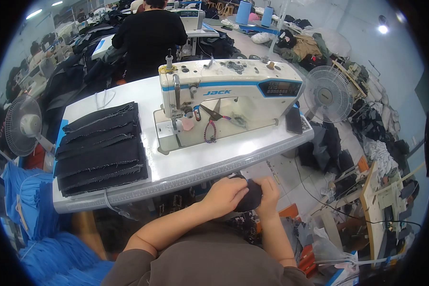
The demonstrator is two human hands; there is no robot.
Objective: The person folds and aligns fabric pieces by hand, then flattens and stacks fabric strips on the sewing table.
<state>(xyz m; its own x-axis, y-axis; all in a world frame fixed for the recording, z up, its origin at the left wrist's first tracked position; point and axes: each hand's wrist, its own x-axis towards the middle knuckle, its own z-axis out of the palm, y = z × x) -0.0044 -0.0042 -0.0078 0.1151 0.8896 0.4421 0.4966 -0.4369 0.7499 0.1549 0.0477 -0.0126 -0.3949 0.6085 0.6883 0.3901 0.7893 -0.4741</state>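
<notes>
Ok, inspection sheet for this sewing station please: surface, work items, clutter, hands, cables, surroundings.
Surface: white tabletop, ruler strip along front edge.
Work items: stack of dark fabric pieces at left; sewing machine; dark cloth piece off the table's front edge.
Clutter: scissors and pink item on machine bed; dark phone-like slab near right end.
Hands: left hand and right hand both hold the cloth piece.
Cables: black cable at right, beyond the table.
Surroundings: fans either side; person in black ahead; blue fabric heap lower left.
</notes>
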